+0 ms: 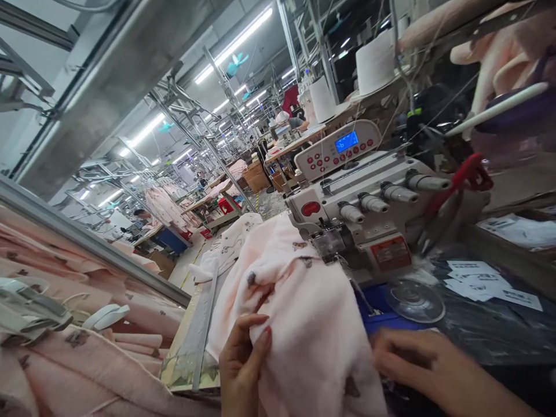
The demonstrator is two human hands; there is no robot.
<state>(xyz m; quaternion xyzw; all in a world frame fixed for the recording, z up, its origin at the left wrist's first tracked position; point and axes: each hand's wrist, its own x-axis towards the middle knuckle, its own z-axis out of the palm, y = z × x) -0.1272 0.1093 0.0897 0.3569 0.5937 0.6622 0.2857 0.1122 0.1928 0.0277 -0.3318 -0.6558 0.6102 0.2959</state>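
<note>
A pale pink fleece cloth with small brown motifs lies bunched over the front of the sewing table, its far part by the needle area of an overlock sewing machine. My left hand pinches a fold of this cloth between thumb and fingers. At the cloth's right edge is my right hand, slightly blurred, its fingers curled closed against the edge. The fingertips of that hand are partly hidden. A lit blue display and red buttons show on the machine's panel.
Red-handled scissors hang right of the machine. White printed labels and a clear round dish lie on the right side. More pink fabric hangs at left on a metal rail. White thread cones stand behind.
</note>
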